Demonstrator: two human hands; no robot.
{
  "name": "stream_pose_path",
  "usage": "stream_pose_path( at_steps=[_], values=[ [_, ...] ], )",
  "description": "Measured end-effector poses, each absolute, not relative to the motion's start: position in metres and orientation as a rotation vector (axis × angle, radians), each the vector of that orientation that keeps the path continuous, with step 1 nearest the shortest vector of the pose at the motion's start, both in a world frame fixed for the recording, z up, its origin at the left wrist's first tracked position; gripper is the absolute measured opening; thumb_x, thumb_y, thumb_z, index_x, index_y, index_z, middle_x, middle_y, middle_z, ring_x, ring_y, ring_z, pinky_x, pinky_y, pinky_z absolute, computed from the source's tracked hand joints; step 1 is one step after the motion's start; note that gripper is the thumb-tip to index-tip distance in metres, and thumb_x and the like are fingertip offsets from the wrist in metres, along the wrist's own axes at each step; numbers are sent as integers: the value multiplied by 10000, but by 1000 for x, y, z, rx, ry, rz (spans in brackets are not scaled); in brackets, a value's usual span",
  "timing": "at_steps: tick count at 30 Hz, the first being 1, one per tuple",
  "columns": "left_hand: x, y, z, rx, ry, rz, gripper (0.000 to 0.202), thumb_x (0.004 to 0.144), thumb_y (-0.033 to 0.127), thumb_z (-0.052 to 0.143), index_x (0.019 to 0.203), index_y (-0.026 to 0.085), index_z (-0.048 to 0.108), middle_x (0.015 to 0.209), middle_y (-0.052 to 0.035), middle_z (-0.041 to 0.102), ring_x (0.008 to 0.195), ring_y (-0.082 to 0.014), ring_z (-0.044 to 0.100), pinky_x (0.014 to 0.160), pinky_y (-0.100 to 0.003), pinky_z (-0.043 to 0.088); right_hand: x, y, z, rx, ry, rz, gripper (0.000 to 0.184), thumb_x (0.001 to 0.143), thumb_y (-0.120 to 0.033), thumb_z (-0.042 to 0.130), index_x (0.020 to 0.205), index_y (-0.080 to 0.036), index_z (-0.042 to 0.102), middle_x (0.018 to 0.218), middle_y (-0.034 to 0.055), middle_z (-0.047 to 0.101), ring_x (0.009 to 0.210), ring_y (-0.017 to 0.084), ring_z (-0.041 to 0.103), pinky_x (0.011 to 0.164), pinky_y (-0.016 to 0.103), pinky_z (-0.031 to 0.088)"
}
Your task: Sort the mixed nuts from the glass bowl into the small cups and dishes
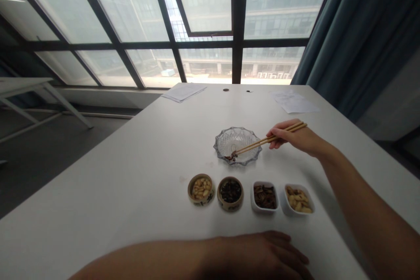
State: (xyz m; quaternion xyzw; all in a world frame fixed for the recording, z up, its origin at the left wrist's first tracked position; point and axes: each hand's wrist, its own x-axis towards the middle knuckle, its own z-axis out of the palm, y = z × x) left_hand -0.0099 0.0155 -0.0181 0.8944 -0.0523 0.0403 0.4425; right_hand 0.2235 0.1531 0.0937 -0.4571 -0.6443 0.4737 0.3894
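Observation:
My right hand (pixel 285 134) is closed around a pair of wooden chopsticks (pixel 256 144). Their tips reach into a clear glass bowl (pixel 252 155) with a scalloped rim, at a few small dark pieces (pixel 232 155) inside it. Whether the tips pinch a piece is too small to tell. My left hand (pixel 278 254) lies flat near the table's front edge, fingers stretched to the right, holding nothing. Between this hand and the bowl stand a round container of peanuts (pixel 201 188), a round container of dark bits (pixel 230 191), a white square tub of brown strips (pixel 264 197) and a white tub of pale yellow pieces (pixel 299 200).
The white table (pixel 138 175) runs toward large windows. Papers (pixel 184 92) lie at its far left corner, and more sheets (pixel 295 100) at the far right. Two small dark round spots are at the far edge. A blue curtain (pixel 348 30) hangs at right; another table (pixel 26 82) stands left.

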Motion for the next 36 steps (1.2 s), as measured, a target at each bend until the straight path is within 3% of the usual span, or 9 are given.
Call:
stream_pose_path(
  at_steps=[7,16,25,32,36],
  values=[
    [-9,14,-16,2251,-175,129,409,1054,252,400,1354,75,614,1518,-142,587,1545,-235,398,1331,-389,125,218,152,91,-1155,-1689,1226,390,804,-517,853,837,-130,812,723,114,795,628,197,766,622,273,648],
    [-9,15,-17,2251,-150,110,407,1052,256,410,1378,106,603,1538,-121,573,1560,-211,370,1332,-359,99,219,153,91,-1177,-1651,1273,391,773,-509,883,814,-127,812,747,129,803,697,228,797,670,286,666],
    [-9,15,-21,2290,-176,103,429,1056,250,404,1381,52,603,1545,-125,564,1558,-226,373,1334,-345,70,223,152,93,-1203,-1677,1264,448,764,-558,874,866,-126,814,768,124,808,727,233,804,705,287,665],
    [-9,13,-20,2263,-166,128,402,1049,252,420,1360,89,617,1518,-134,590,1549,-226,392,1332,-378,120,226,153,93,-1230,-1699,1212,467,763,-584,864,844,-126,820,760,131,806,724,230,802,701,262,658],
    [-10,14,-18,2270,-188,147,418,1048,239,407,1355,50,619,1509,-151,594,1544,-238,399,1330,-381,143,225,154,92,-1235,-1664,1209,493,730,-606,878,819,-124,821,771,136,807,739,246,809,703,269,666]
  ],
)
